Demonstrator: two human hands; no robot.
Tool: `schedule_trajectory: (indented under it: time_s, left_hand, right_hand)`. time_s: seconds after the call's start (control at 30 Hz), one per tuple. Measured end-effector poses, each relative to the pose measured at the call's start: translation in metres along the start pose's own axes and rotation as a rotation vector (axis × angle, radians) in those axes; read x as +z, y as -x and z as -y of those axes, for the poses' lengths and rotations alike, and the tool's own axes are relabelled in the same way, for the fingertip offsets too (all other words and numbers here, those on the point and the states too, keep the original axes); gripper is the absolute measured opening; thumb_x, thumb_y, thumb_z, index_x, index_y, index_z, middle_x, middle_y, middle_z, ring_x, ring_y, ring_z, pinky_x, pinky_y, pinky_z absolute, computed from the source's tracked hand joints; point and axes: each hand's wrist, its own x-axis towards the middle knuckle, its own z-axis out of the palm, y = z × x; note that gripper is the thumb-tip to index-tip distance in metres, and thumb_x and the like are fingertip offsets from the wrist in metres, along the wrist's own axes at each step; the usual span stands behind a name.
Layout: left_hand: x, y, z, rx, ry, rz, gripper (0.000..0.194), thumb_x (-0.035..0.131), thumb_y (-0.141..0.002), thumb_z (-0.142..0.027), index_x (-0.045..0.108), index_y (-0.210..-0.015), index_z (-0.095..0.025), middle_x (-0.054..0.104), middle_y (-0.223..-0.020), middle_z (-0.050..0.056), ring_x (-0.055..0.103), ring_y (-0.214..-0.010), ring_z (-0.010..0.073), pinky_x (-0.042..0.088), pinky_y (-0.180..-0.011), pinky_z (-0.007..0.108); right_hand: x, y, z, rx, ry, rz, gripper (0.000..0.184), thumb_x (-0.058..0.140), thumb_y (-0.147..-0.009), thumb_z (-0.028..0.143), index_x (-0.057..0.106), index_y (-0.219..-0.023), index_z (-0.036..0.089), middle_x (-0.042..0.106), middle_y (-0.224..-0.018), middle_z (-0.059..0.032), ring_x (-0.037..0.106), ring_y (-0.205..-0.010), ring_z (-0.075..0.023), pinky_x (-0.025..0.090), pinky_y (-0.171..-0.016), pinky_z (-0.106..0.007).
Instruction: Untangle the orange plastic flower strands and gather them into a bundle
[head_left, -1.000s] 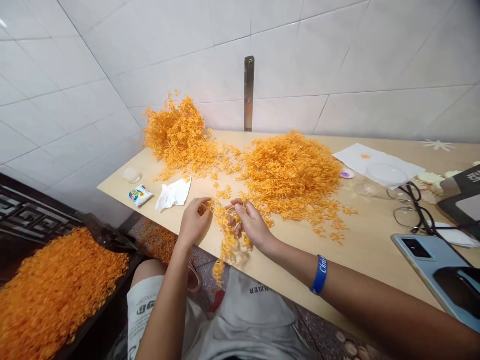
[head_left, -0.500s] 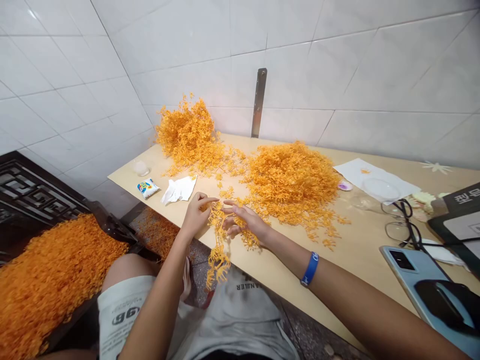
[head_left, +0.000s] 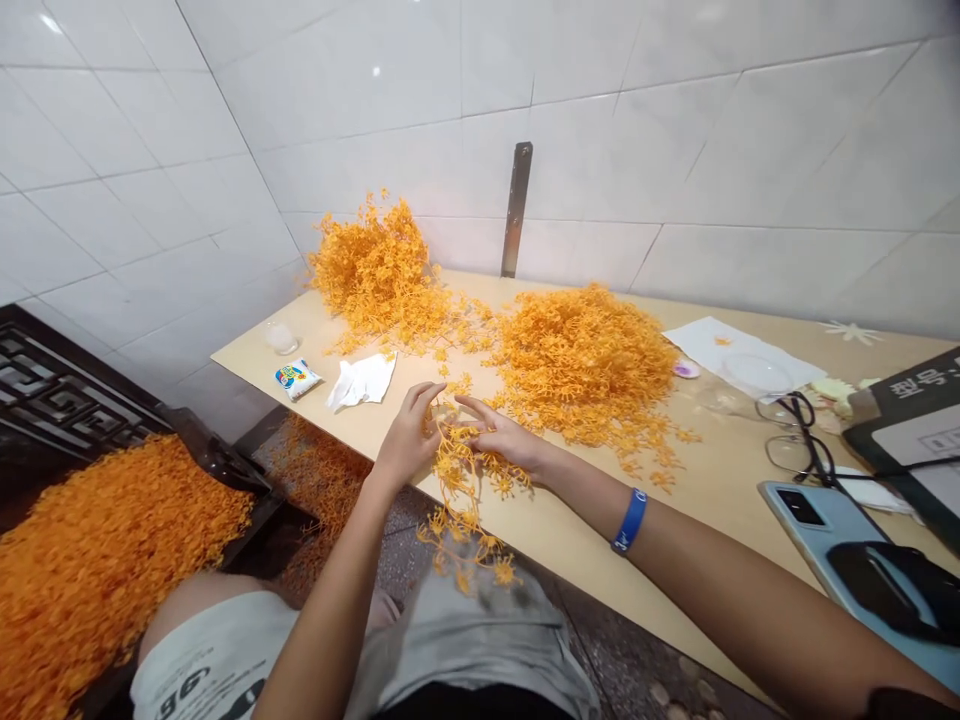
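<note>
At the table's front edge, my left hand [head_left: 407, 437] pinches a strand of orange plastic flowers [head_left: 461, 495] between thumb and fingers. My right hand [head_left: 511, 440] holds the same strand from the other side, its index finger pointing toward the left hand. Some fingertips are covered by the flowers. The strand dangles below both hands, over the edge and above my lap. Just behind my right hand lies a big heap of similar orange flowers [head_left: 589, 360]. A second, taller heap [head_left: 375, 265] stands at the back left, with loose pieces scattered between the two.
On the table's left are a small clear cup [head_left: 281, 338], a snack packet [head_left: 297, 379] and a crumpled tissue [head_left: 364, 381]. To the right lie paper [head_left: 739, 350], eyeglasses [head_left: 799, 440] and a blue phone [head_left: 832, 560]. Deeper orange pieces [head_left: 112, 550] fill the chair at left.
The hanging strand has swung right and spread out. My left hand has shifted slightly right and its fingers have lifted. My right thumb and fingers have closed more around the flowers.
</note>
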Motion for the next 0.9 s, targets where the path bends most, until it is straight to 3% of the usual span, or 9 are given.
schedule_trajectory:
  time_s: [0.17, 0.3, 0.37, 0.43, 0.5, 0.57, 0.67, 0.77, 0.9]
  left_hand:
    - [-0.004, -0.002, 0.000, -0.040, 0.046, -0.033, 0.053, 0.055, -0.086, -0.021, 0.044, -0.138, -0.024, 0.039, -0.148, 0.011, 0.036, -0.140, 0.0230, 0.035, -0.114, 0.040]
    - [-0.004, -0.002, 0.004, -0.102, 0.128, 0.058, 0.049, 0.056, -0.089, -0.029, 0.048, -0.136, -0.023, 0.053, -0.139, 0.010, 0.050, -0.129, 0.0238, 0.041, -0.108, 0.040]
    - [-0.003, 0.000, 0.005, -0.112, 0.167, 0.117, 0.047, 0.058, -0.088, -0.032, 0.051, -0.134, -0.024, 0.058, -0.134, 0.009, 0.056, -0.121, 0.0236, 0.045, -0.103, 0.038]
    - [-0.003, 0.000, 0.004, -0.095, 0.174, 0.166, 0.048, 0.062, -0.085, -0.034, 0.053, -0.132, -0.025, 0.059, -0.131, 0.009, 0.058, -0.116, 0.0237, 0.047, -0.099, 0.036]
    - [-0.004, 0.000, 0.004, -0.079, 0.157, 0.203, 0.052, 0.065, -0.083, -0.032, 0.053, -0.133, -0.027, 0.059, -0.127, 0.008, 0.060, -0.111, 0.0237, 0.048, -0.095, 0.036]
    - [-0.005, -0.001, 0.003, -0.071, 0.149, 0.220, 0.054, 0.065, -0.080, -0.027, 0.052, -0.132, -0.027, 0.059, -0.124, 0.008, 0.059, -0.110, 0.0237, 0.048, -0.094, 0.035]
    - [-0.007, -0.003, 0.003, -0.054, 0.159, 0.217, 0.048, 0.065, -0.078, -0.022, 0.054, -0.126, -0.024, 0.058, -0.122, 0.007, 0.057, -0.111, 0.0237, 0.046, -0.094, 0.035]
    - [-0.008, -0.003, 0.001, -0.030, 0.127, 0.215, 0.037, 0.060, -0.082, -0.024, 0.053, -0.118, -0.022, 0.059, -0.119, 0.008, 0.059, -0.107, 0.0228, 0.046, -0.091, 0.034]
    - [-0.006, -0.004, -0.005, 0.000, 0.017, 0.261, 0.034, 0.057, -0.084, -0.029, 0.051, -0.117, -0.023, 0.062, -0.114, 0.006, 0.061, -0.097, 0.0228, 0.047, -0.084, 0.035]
  right_hand:
    - [0.005, 0.008, 0.006, -0.004, 0.037, -0.033, 0.086, 0.054, -0.059, 0.004, 0.041, -0.140, 0.029, 0.063, -0.119, -0.0071, 0.048, -0.053, -0.0040, 0.040, -0.044, -0.016]
    - [0.006, 0.009, 0.006, -0.002, 0.088, -0.060, 0.086, 0.046, -0.055, 0.005, 0.046, -0.137, 0.030, 0.064, -0.116, -0.0059, 0.045, -0.048, -0.0022, 0.030, -0.040, -0.013]
    - [0.005, 0.007, 0.002, 0.013, 0.118, -0.076, 0.083, 0.044, -0.055, 0.006, 0.048, -0.135, 0.029, 0.067, -0.103, -0.0038, 0.046, -0.046, -0.0030, 0.026, -0.038, -0.013]
    - [0.005, 0.004, -0.002, 0.031, 0.147, -0.103, 0.079, 0.043, -0.058, 0.006, 0.048, -0.134, 0.027, 0.065, -0.076, 0.0015, 0.043, -0.041, -0.0045, 0.024, -0.038, -0.013]
    - [0.006, 0.003, -0.005, 0.040, 0.175, -0.132, 0.076, 0.042, -0.062, 0.006, 0.047, -0.136, 0.024, 0.054, -0.052, 0.0077, 0.038, -0.036, -0.0058, 0.023, -0.037, -0.014]
    - [0.008, 0.002, -0.005, 0.042, 0.199, -0.142, 0.072, 0.043, -0.066, 0.006, 0.046, -0.136, 0.020, 0.045, -0.041, 0.0112, 0.032, -0.033, -0.0061, 0.022, -0.036, -0.014]
    - [0.011, 0.003, -0.003, 0.031, 0.234, -0.109, 0.055, 0.048, -0.074, 0.012, 0.051, -0.129, 0.014, 0.046, -0.040, 0.0107, 0.029, -0.031, -0.0057, 0.021, -0.036, -0.016]
    - [0.012, 0.002, -0.004, 0.001, 0.274, -0.052, 0.029, 0.055, -0.082, 0.029, 0.062, -0.103, 0.011, 0.056, -0.047, 0.0043, 0.030, -0.032, -0.0043, 0.020, -0.035, -0.018]
    - [0.013, 0.001, -0.008, -0.059, 0.304, -0.039, 0.035, 0.068, -0.077, 0.047, 0.063, -0.081, 0.013, 0.064, -0.058, -0.0011, 0.047, -0.044, -0.0071, 0.033, -0.042, -0.019]
